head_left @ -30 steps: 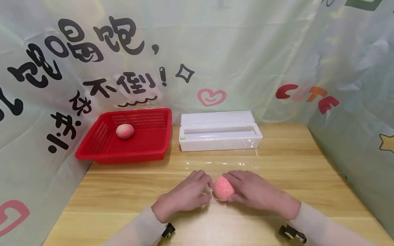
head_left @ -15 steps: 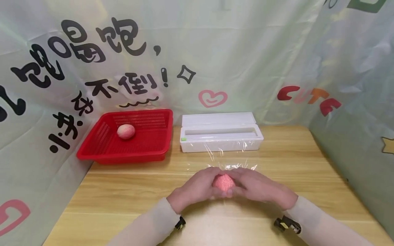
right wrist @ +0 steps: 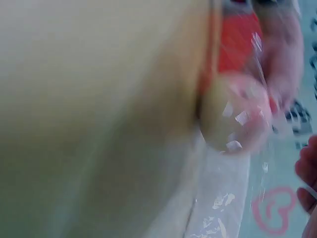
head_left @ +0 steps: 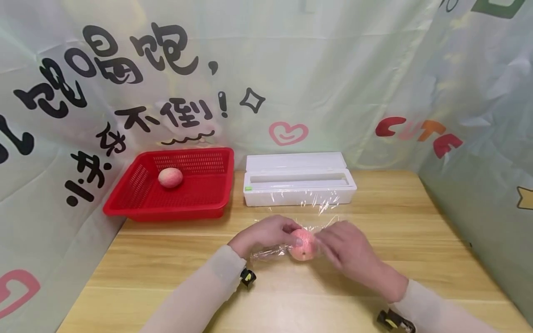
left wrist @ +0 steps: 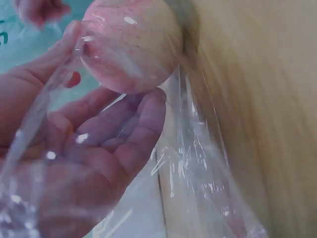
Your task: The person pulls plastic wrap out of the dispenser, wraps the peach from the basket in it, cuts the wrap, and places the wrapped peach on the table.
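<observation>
A pink peach (head_left: 302, 244) stands at the front middle of the table, with clear cling film (head_left: 269, 252) round it and spread behind it. My left hand (head_left: 270, 232) holds the peach from its left side. In the left wrist view the thumb and curled fingers of that hand (left wrist: 94, 134) lie against the fruit (left wrist: 131, 47), with film stretched across the palm. Just right of the peach is my right hand (head_left: 350, 249), its fingertips blurred beside the fruit. The right wrist view cuts off that hand (right wrist: 307, 173) at the edge, so whether it pinches film is unclear.
A white cling film box (head_left: 297, 196) with its lid raised stands behind the hands, and film runs from its front. At the back left is a red basket (head_left: 204, 199) with another peach (head_left: 170, 177) in it. A printed curtain (head_left: 333, 92) closes off the back and sides.
Both hands cupped the peach half a second ago; now the right hand has come away to the right. The peach has turned, and film shows bunched at its left.
</observation>
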Demonstrator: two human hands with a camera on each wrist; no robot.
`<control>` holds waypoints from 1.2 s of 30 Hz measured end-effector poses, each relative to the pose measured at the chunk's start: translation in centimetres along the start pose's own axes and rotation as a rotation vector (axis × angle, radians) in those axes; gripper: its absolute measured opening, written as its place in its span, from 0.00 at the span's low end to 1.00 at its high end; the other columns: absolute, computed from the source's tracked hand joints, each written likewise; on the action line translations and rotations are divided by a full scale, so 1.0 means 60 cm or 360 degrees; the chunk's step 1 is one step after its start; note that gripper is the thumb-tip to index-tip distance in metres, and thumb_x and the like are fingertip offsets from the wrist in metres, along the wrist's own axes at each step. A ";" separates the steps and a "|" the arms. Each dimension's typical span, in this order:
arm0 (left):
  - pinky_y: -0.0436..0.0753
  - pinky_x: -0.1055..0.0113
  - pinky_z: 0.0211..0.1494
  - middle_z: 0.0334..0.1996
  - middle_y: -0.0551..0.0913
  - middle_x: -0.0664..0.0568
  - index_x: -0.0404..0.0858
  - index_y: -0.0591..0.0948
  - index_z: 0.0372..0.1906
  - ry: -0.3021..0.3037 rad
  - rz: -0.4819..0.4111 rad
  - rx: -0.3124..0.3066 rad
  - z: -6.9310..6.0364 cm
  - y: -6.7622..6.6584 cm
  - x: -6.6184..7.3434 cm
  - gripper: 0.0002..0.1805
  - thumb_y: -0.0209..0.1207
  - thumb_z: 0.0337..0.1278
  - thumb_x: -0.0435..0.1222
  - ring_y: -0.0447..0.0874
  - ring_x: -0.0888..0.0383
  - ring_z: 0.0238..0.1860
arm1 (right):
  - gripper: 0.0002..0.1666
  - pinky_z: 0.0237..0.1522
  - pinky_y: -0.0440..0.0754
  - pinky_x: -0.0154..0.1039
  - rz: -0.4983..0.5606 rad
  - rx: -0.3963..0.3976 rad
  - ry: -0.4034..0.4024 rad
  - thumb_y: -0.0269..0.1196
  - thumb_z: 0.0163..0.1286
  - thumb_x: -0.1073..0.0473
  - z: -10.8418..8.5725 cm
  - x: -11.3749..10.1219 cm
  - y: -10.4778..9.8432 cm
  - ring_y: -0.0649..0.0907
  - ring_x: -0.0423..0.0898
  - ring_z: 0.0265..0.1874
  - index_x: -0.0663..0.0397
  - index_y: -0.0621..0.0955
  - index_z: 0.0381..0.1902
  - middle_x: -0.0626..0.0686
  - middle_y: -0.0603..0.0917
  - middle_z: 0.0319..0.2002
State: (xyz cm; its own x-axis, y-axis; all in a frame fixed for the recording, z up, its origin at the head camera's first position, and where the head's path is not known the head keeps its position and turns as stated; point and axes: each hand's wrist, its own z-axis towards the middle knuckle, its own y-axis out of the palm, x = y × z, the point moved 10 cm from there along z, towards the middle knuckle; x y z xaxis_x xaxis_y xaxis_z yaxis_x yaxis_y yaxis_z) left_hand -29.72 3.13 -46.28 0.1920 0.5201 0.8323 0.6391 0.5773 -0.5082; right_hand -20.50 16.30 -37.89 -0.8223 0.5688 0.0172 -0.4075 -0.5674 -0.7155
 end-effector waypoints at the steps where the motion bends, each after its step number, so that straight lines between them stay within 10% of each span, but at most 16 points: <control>1: 0.81 0.55 0.67 0.52 0.89 0.59 0.45 0.87 0.61 -0.0023 -0.0045 -0.0013 0.002 -0.001 -0.003 0.21 0.71 0.64 0.45 0.85 0.60 0.55 | 0.26 0.43 0.84 0.44 -0.0020 -0.0024 -0.0086 0.48 0.87 0.50 -0.003 -0.016 0.005 0.86 0.47 0.38 0.57 0.89 0.45 0.50 0.90 0.40; 4: 0.77 0.51 0.71 0.55 0.89 0.59 0.46 0.87 0.61 -0.0084 -0.0106 -0.0040 0.007 -0.005 -0.011 0.21 0.70 0.66 0.47 0.84 0.58 0.59 | 0.25 0.49 0.84 0.43 -0.0069 -0.0151 -0.0163 0.48 0.87 0.49 -0.013 -0.042 0.028 0.85 0.48 0.44 0.58 0.87 0.54 0.51 0.90 0.47; 15: 0.82 0.54 0.61 0.46 0.89 0.55 0.43 0.87 0.54 -0.0165 -0.0132 0.0069 0.015 -0.027 -0.030 0.19 0.67 0.69 0.51 0.85 0.55 0.51 | 0.48 0.59 0.85 0.50 0.0061 -0.0386 0.0243 0.84 0.50 0.51 -0.025 0.011 0.088 0.80 0.53 0.56 0.62 0.77 0.66 0.57 0.80 0.57; 25: 0.84 0.61 0.37 0.37 0.87 0.44 0.39 0.81 0.60 -0.0087 -0.0160 0.0010 -0.034 -0.062 -0.055 0.22 0.68 0.69 0.45 0.83 0.55 0.31 | 0.44 0.62 0.83 0.53 0.0087 -0.0505 0.0312 0.85 0.49 0.53 -0.006 0.056 0.107 0.82 0.55 0.56 0.62 0.79 0.61 0.57 0.82 0.56; 33: 0.85 0.62 0.44 0.42 0.86 0.40 0.31 0.80 0.62 -0.0268 -0.0668 0.0410 -0.051 -0.106 -0.135 0.18 0.64 0.72 0.32 0.84 0.53 0.39 | 0.40 0.62 0.83 0.54 0.0285 -0.0750 0.0389 0.84 0.53 0.49 0.015 0.090 0.120 0.83 0.52 0.56 0.59 0.82 0.60 0.54 0.83 0.56; 36: 0.85 0.57 0.48 0.47 0.84 0.38 0.31 0.78 0.65 -0.0325 -0.0556 0.0673 -0.070 -0.117 -0.134 0.19 0.57 0.74 0.29 0.83 0.49 0.43 | 0.39 0.62 0.83 0.54 0.0317 -0.0795 0.0414 0.83 0.54 0.49 0.017 0.097 0.122 0.83 0.52 0.56 0.59 0.82 0.60 0.54 0.83 0.56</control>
State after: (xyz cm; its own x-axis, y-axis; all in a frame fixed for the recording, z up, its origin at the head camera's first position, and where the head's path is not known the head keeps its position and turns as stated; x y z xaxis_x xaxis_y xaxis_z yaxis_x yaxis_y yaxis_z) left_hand -32.61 -7.73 -48.46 -0.1510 0.3400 0.9282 0.2780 0.9157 -0.2902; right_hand -28.66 14.86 -42.32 -0.7139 0.6429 -0.2775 0.0328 -0.3652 -0.9304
